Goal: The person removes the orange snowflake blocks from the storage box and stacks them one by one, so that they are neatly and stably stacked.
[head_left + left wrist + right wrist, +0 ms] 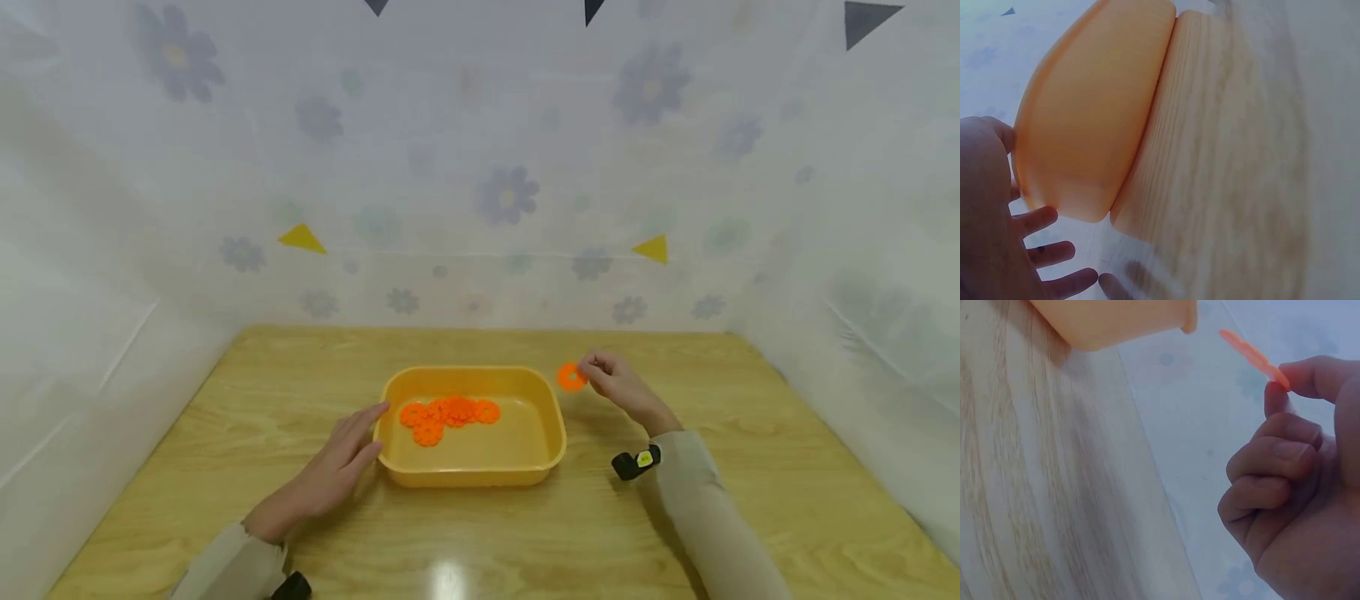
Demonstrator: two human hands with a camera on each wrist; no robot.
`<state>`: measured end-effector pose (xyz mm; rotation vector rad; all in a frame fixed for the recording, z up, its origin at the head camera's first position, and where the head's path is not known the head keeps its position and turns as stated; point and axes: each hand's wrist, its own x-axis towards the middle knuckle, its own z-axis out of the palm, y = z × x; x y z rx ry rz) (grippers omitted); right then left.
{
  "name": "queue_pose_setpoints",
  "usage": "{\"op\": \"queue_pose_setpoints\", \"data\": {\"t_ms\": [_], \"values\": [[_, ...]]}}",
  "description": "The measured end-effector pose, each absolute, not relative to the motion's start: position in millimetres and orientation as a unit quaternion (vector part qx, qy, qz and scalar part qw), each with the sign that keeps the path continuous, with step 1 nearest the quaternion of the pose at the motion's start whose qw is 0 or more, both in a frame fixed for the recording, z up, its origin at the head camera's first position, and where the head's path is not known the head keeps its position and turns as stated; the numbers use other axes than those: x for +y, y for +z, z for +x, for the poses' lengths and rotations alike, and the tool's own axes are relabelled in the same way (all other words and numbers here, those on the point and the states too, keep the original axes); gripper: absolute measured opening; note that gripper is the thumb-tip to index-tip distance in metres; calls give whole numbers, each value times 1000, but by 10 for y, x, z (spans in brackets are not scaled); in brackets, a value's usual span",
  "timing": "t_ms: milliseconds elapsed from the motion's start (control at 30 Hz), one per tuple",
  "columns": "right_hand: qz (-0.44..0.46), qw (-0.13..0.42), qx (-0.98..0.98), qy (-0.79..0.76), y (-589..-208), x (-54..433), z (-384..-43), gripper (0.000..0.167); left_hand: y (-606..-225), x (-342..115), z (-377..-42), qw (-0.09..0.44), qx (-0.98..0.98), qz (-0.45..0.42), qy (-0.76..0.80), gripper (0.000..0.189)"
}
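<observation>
Tray (510,442): one, yellow, on table (300,375). Orange discs (457,410) inside: several, overlapping (pile hides exact count). One held disc (566,381): pinched between thumb and forefinger of right hand (621,387), apart from tray's right rim. Left hand (337,467): fingers loosely spread, touching tray's left end.

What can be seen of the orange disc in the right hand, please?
The orange disc is thin and flat, with a wavy edge and a hole in its middle; it looks like plastic. The right hand pinches it by the edge, holding it tilted in the air above the table, right of the yellow tray and apart from it.
</observation>
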<state>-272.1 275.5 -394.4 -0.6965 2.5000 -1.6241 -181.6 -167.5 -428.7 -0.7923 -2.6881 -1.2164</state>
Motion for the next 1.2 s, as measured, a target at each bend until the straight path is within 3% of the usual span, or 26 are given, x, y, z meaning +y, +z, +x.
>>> {"op": "queue_pose_setpoints", "data": {"t_ms": [267,667,1200], "values": [[-204,102,864,-450,-3964,2797,-2695,26,-4262,-1678,-1813,36,-880,-260,-396,49],[-254,213,872,-360,-4004,2851,-2729,25,-4248,-1701,-1780,39,-881,-255,-396,49],[-278,215,877,-327,-3975,2991,-2732,16,-4271,-1687,-1819,41,-883,-260,-390,50]]}}
